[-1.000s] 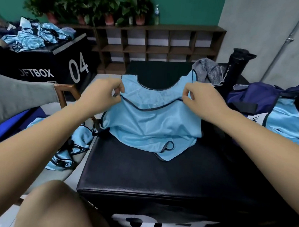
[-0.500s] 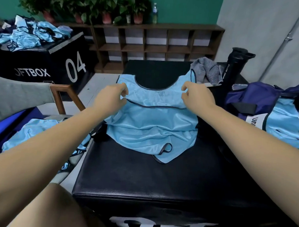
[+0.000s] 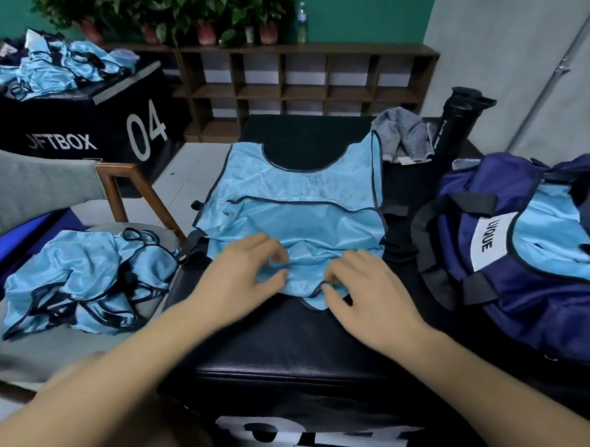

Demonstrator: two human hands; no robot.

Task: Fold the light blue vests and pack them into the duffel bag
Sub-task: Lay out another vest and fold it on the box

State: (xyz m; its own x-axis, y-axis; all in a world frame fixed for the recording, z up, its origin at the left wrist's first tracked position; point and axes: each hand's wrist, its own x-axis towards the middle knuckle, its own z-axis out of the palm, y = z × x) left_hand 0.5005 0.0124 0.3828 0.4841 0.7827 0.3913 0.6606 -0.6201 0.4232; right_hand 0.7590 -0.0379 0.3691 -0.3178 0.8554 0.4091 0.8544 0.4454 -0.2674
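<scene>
A light blue vest point(image 3: 298, 203) with dark trim lies spread on the black padded box point(image 3: 281, 341), neck opening away from me and its lower part folded up over the middle. My left hand point(image 3: 244, 278) and my right hand point(image 3: 364, 297) sit side by side at the vest's near hem. The thumb and curled fingers of each pinch the bunched fabric there. The navy duffel bag point(image 3: 520, 300) stands open to the right of the box, with light blue vests point(image 3: 550, 234) showing inside it.
A crumpled pile of light blue vests point(image 3: 85, 281) lies on a chair seat at my left. More vests point(image 3: 53, 64) are heaped on a far black box marked 04. A grey striped cloth point(image 3: 405, 133) and a black sport bottle point(image 3: 456, 125) stand behind the duffel.
Both hands have left the fold edge near the vest's middle and come toward me to its near hem. The vest now lies flatter and more spread on the box.
</scene>
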